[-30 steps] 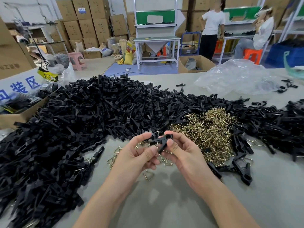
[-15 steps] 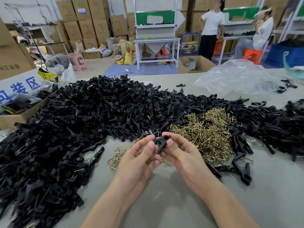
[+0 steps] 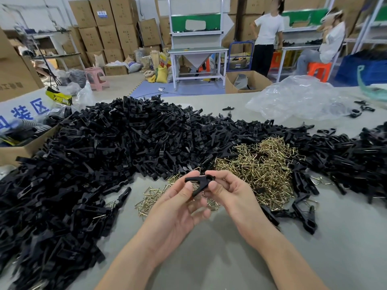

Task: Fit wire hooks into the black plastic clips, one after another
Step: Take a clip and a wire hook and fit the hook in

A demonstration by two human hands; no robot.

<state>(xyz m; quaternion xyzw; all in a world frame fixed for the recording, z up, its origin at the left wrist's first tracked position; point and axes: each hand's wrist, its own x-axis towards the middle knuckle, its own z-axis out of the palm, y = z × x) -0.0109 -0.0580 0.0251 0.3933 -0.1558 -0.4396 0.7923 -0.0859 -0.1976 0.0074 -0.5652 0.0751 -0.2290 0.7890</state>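
A black plastic clip is held just above the table between both hands, its two arms spread apart. My left hand pinches its left arm with thumb and fingers. My right hand pinches its right end. Whether a wire hook sits in it I cannot tell. A heap of brass-coloured wire hooks lies just behind my right hand, with a smaller scatter of hooks beside my left hand. A huge pile of black clips fills the table's left and back.
More black clips lie in a heap at the right, and a few clips with hooks lie right of my right hand. A crumpled clear plastic bag sits at the back right. A cardboard box stands at the left edge. Two people are in the background.
Both hands have shifted the clip slightly; it now sits more level between the fingertips, with its arms spread wider. The piles have not moved.
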